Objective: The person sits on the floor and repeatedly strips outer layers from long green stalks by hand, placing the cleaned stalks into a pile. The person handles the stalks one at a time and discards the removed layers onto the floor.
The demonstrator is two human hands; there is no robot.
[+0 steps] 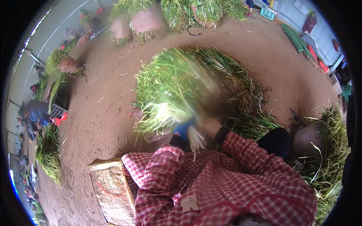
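Note:
My left hand point(184, 130), in a blue glove, grips a bundle of long-leaved greens close in front of my lap. Its white stalk ends point(195, 138) stick out below the glove toward me. Right beside it, my right hand point(209, 125) is blurred, and I cannot tell whether its fingers hold anything. Beyond both hands lies a heap of bright green leafy stalks point(161, 79), with pale stems point(167, 113) at its near side. Against its right side rests a darker heap with brown, withered matter point(240, 84). A brown blur hides the space just past my right hand.
A flattened tan sack box point(110, 189) stands by my left side. Wrapped greens point(308, 139) lie at my right. Large wrapped bundles point(148, 19) stand at the back. Another person point(41, 114) sits at the far left, near a dark crate point(59, 108). The floor point(99, 118) is bare earth.

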